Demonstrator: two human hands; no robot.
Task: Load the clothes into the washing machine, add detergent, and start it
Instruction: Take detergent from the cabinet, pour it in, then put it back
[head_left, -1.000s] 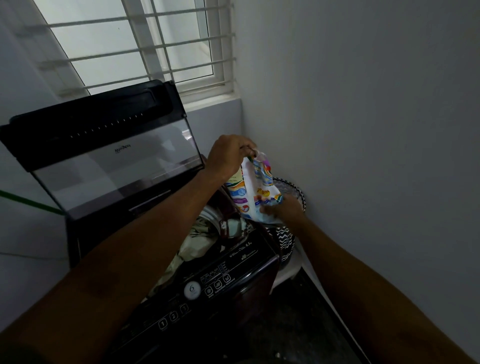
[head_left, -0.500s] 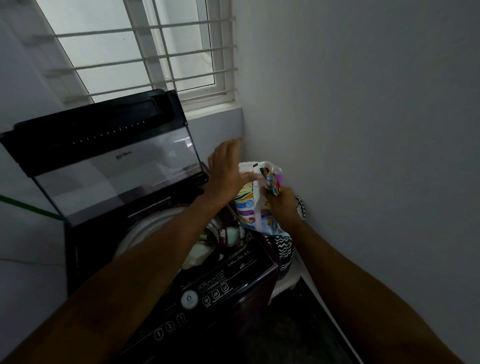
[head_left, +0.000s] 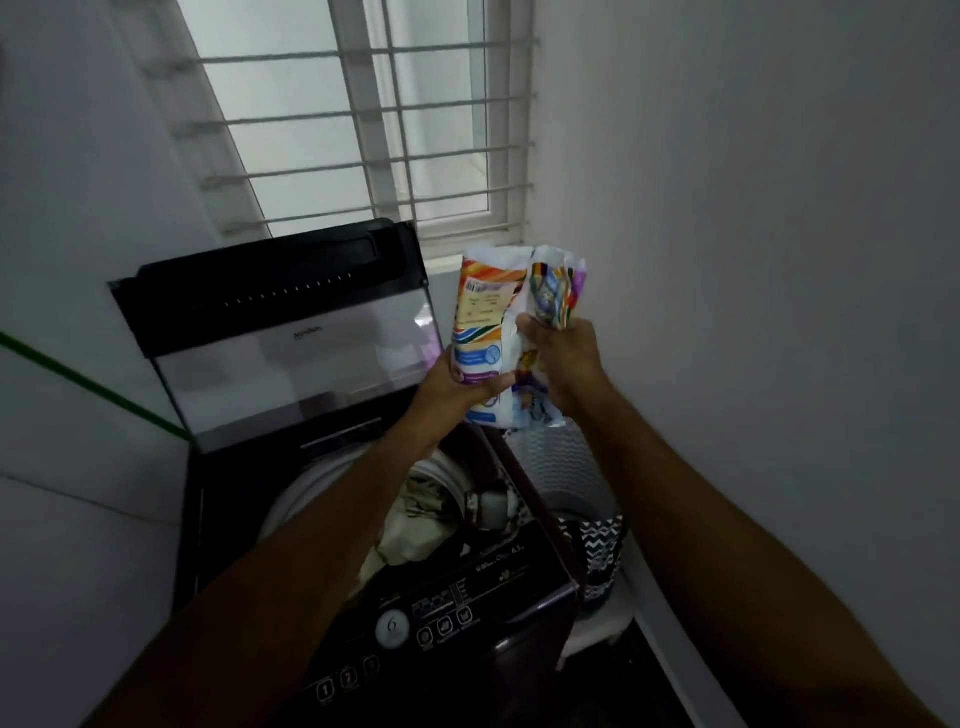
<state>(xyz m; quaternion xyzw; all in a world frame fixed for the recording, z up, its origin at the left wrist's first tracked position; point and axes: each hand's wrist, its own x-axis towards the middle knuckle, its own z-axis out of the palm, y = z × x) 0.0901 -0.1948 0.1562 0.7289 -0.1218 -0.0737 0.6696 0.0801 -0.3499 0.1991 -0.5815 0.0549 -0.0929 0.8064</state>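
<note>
The fingers (head_left: 493, 387) of the left hand (head_left: 457, 384) are curled round the lower part of the detergent pouch (head_left: 488, 322), and the folded upper part of the same pouch is pinched by the right hand (head_left: 563, 358). The pouch is held upright in the air, above the back right corner of the washing machine (head_left: 498, 613) and close to the side wall.

Nearest to the camera, the dark control panel (head_left: 415, 629) of the machine is seen, with a round white knob and some small buttons. Behind the panel the drum opening is found, and clothes (head_left: 415, 525) are already lying inside it. To the right of the machine a patterned laundry basket (head_left: 597, 551) is placed on the floor. Farther back the lid (head_left: 291, 338) is standing open, and behind it a barred window (head_left: 374, 119) is seen.

The pouch is judged to be a soft plastic bag, rather light, probably partly used because the top is folded over. It is expected to bend and sag when only one end is held, and the smooth film can slip. A hold on the lower body with one hand and at the top edge with the other is therefore considered suitable, so that the mouth can be opened and tilted over the drum without spilling.
</note>
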